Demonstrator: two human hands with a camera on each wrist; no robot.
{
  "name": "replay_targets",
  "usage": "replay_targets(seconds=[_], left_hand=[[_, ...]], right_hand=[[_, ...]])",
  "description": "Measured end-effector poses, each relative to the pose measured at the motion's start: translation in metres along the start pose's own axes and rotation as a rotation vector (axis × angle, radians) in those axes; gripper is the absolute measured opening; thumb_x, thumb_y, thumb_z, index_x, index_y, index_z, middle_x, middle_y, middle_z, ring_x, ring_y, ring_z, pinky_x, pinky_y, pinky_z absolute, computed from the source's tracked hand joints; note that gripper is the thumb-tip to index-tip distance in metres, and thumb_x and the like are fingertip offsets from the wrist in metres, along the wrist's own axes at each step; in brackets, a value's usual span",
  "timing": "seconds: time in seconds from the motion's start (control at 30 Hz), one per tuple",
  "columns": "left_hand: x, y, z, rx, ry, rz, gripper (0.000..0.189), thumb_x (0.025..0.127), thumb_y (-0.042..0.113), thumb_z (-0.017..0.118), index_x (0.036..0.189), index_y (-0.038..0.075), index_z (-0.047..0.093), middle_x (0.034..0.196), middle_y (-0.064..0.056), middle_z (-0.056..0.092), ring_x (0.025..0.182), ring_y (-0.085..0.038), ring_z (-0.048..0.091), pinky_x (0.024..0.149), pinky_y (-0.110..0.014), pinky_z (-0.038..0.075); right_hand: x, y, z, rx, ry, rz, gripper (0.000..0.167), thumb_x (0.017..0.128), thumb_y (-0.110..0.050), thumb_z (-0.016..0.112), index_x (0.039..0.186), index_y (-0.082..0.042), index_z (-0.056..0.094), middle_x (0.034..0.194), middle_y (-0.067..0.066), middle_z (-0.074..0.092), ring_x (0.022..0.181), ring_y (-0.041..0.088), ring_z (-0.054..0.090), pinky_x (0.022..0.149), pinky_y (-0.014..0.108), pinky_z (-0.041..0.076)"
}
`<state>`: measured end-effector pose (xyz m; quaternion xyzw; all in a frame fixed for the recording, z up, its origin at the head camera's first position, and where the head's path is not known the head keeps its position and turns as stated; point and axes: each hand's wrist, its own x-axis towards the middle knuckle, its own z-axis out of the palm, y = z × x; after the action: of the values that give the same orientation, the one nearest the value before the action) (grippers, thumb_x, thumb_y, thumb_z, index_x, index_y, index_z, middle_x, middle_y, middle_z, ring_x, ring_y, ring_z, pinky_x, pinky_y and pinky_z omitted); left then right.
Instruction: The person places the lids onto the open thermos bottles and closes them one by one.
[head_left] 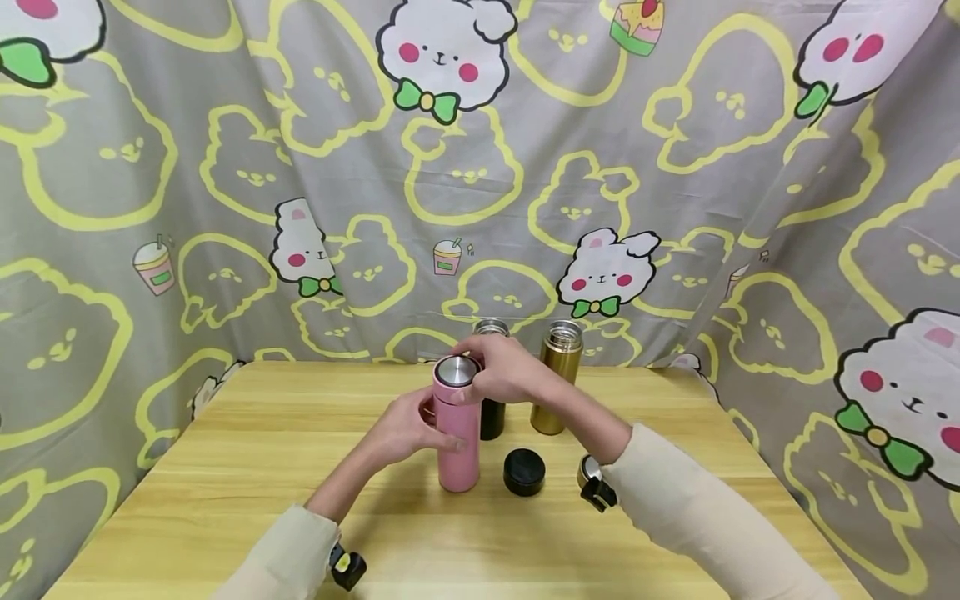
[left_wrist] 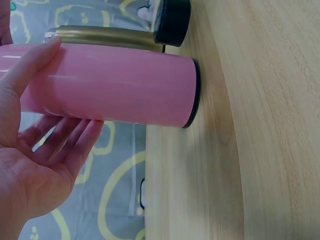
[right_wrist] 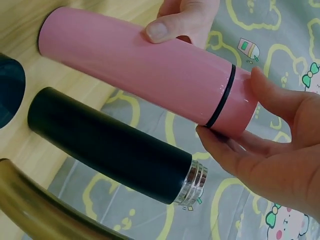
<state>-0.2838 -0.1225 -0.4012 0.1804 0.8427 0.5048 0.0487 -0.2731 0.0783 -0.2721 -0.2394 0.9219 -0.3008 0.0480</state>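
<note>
A pink thermos [head_left: 459,454] stands upright at the middle of the table, its pink lid [right_wrist: 242,107] with a silver top in place above a black ring. My left hand [head_left: 405,429] grips the thermos body from the left, thumb across the front and fingers behind, as the left wrist view shows. From above and the right, my right hand [head_left: 506,367] holds the lid between thumb and fingers. Just behind is a black thermos [right_wrist: 110,145] with its bare metal neck exposed. A gold thermos [head_left: 561,367], also lidless, stands to its right.
A black lid [head_left: 524,472] lies on the wooden table [head_left: 262,467] right of the pink thermos. Farther right, a silver-topped lid [head_left: 589,467] is partly covered by the right wrist camera [head_left: 598,494]. Patterned grey curtain [head_left: 360,183] hangs behind and along both sides.
</note>
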Motion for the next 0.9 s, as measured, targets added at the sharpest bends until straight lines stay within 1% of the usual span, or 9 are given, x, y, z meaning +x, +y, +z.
replay_targets(seconds=[0.17,0.27,0.37,0.43,0.53,0.63,0.73,0.8,0.9], left_hand=[[0.0004,0.0004,0.0003,0.0,0.004,-0.007,0.071,0.064,0.038,0.095,0.125,0.02,0.063,0.108,0.001,0.071,0.097,-0.017,0.068,0.084,-0.035,0.056],[0.0005,0.0001,0.0001,-0.009,-0.005,-0.006,0.073,0.065,0.037,0.095,0.128,0.02,0.062,0.107,0.0,0.072,0.097,-0.017,0.068,0.083,-0.034,0.057],[0.0011,-0.0007,-0.0008,-0.018,-0.012,0.001,0.074,0.066,0.036,0.095,0.13,0.019,0.062,0.109,-0.001,0.072,0.098,-0.018,0.069,0.082,-0.034,0.058],[0.0016,-0.0011,-0.0018,-0.019,-0.011,0.005,0.073,0.066,0.036,0.095,0.13,0.019,0.062,0.11,-0.002,0.072,0.099,-0.019,0.069,0.082,-0.034,0.058],[0.002,-0.001,-0.0031,-0.012,-0.013,0.009,0.072,0.066,0.036,0.095,0.128,0.018,0.063,0.11,-0.002,0.071,0.1,-0.019,0.068,0.082,-0.034,0.058],[0.0019,-0.0005,-0.0033,0.0,-0.016,0.001,0.07,0.065,0.037,0.095,0.124,0.018,0.063,0.108,-0.001,0.071,0.099,-0.02,0.068,0.082,-0.034,0.057],[0.0017,0.0001,-0.0032,0.003,-0.017,-0.001,0.07,0.065,0.038,0.095,0.124,0.019,0.063,0.109,0.001,0.071,0.099,-0.019,0.067,0.084,-0.034,0.056],[0.0015,0.0,-0.003,-0.003,-0.018,0.006,0.071,0.065,0.038,0.095,0.126,0.02,0.063,0.111,0.002,0.071,0.1,-0.018,0.068,0.086,-0.035,0.056],[0.0013,-0.0005,-0.0032,-0.006,-0.019,0.017,0.072,0.066,0.037,0.095,0.129,0.021,0.062,0.113,0.002,0.071,0.101,-0.016,0.067,0.088,-0.035,0.056]], right_hand=[[-0.0003,-0.0003,0.0022,-0.047,0.075,0.018,0.057,0.073,-0.038,0.09,0.119,-0.011,0.067,0.104,0.001,0.069,0.093,0.017,0.063,0.082,0.033,0.052],[-0.0003,0.0006,0.0044,-0.065,0.095,0.029,0.057,0.072,-0.042,0.091,0.112,-0.01,0.065,0.1,0.0,0.067,0.089,0.017,0.062,0.078,0.03,0.051],[-0.0003,0.001,0.0057,-0.074,0.096,0.036,0.059,0.071,-0.043,0.091,0.109,-0.01,0.061,0.098,0.001,0.065,0.087,0.017,0.061,0.074,0.029,0.05],[-0.0004,0.0004,0.0056,-0.079,0.093,0.037,0.06,0.072,-0.043,0.091,0.11,-0.01,0.06,0.099,0.001,0.065,0.088,0.017,0.06,0.074,0.028,0.05],[-0.0008,-0.0018,0.0043,-0.086,0.07,0.041,0.063,0.074,-0.043,0.09,0.116,-0.009,0.058,0.104,0.003,0.064,0.092,0.018,0.06,0.077,0.029,0.05],[-0.001,-0.0033,0.0025,-0.067,0.031,0.042,0.074,0.074,-0.042,0.09,0.129,-0.006,0.055,0.113,0.006,0.065,0.1,0.02,0.062,0.084,0.033,0.052],[-0.0003,-0.0047,0.0002,-0.031,-0.005,0.027,0.084,0.075,-0.037,0.091,0.141,-0.005,0.05,0.124,0.009,0.065,0.11,0.022,0.063,0.093,0.036,0.053],[-0.0002,-0.0056,-0.001,-0.011,-0.027,0.01,0.081,0.077,-0.029,0.09,0.143,-0.004,0.05,0.129,0.011,0.065,0.113,0.022,0.064,0.097,0.038,0.052],[-0.0002,-0.0064,-0.0019,-0.003,-0.044,-0.027,0.07,0.079,-0.019,0.086,0.14,-0.004,0.055,0.128,0.011,0.066,0.111,0.021,0.065,0.096,0.036,0.053]])
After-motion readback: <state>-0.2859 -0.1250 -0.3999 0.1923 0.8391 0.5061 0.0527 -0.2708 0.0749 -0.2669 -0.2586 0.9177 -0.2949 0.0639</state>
